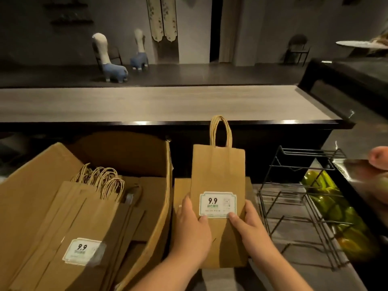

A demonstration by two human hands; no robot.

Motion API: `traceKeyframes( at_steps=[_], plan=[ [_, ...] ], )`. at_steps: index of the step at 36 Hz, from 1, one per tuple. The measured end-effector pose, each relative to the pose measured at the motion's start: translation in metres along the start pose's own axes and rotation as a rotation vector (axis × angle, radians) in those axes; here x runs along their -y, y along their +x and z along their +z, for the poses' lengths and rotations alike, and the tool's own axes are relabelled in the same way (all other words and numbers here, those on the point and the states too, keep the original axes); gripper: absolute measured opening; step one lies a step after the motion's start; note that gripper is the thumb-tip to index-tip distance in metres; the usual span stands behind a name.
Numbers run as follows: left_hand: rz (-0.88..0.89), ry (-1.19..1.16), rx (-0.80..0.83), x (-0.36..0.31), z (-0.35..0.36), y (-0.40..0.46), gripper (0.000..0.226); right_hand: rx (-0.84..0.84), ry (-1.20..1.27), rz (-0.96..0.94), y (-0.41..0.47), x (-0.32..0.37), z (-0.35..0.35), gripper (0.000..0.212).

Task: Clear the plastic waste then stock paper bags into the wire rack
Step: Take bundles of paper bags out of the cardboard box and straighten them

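Observation:
I hold a brown paper bag [218, 171] upright in front of me, its twisted handles pointing up and a white "9.9" label low on its front. My left hand [192, 225] grips its left edge, thumb by the label. My right hand [249, 223] grips the right edge, thumb on the label's lower corner. A black wire rack [298, 204] stands just right of the bag and holds nothing that I can see. A stack of the same labelled bags [84, 225] lies in an open cardboard box [161, 198] on my left.
A long grey counter [157, 103] runs across behind the bag. Green peppers [327, 198] lie to the right of the rack. Another person's hand [379, 157] shows at the right edge. More flat brown bags [180, 190] lie under the held one.

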State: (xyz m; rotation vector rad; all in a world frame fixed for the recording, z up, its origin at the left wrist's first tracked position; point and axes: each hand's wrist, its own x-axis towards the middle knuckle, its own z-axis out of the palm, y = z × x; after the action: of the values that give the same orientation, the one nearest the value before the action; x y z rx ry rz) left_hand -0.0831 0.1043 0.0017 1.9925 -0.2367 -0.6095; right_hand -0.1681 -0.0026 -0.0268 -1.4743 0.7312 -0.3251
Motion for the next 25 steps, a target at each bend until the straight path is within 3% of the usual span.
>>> traceKeyframes(
  at_steps=[6,9,13,19,25],
  plan=[
    [-0.171,-0.013,-0.097,0.036,0.016,0.013,0.073,0.036,-0.120,0.084,0.015,-0.035,0.010,0.032],
    [-0.167,-0.011,-0.143,0.045,0.019,0.023,0.075,0.052,-0.225,0.137,0.027,-0.041,0.019,0.029],
    [-0.143,-0.001,-0.199,0.053,0.023,0.046,0.073,0.017,-0.446,0.179,0.047,-0.032,0.031,0.061],
    [-0.104,0.165,-0.232,0.062,0.028,0.080,0.052,0.005,-0.647,0.161,0.076,-0.017,0.043,0.039],
    [-0.090,0.223,-0.242,0.065,0.030,0.095,0.055,0.072,-0.749,0.138,0.092,-0.031,0.043,0.047]
  ],
)
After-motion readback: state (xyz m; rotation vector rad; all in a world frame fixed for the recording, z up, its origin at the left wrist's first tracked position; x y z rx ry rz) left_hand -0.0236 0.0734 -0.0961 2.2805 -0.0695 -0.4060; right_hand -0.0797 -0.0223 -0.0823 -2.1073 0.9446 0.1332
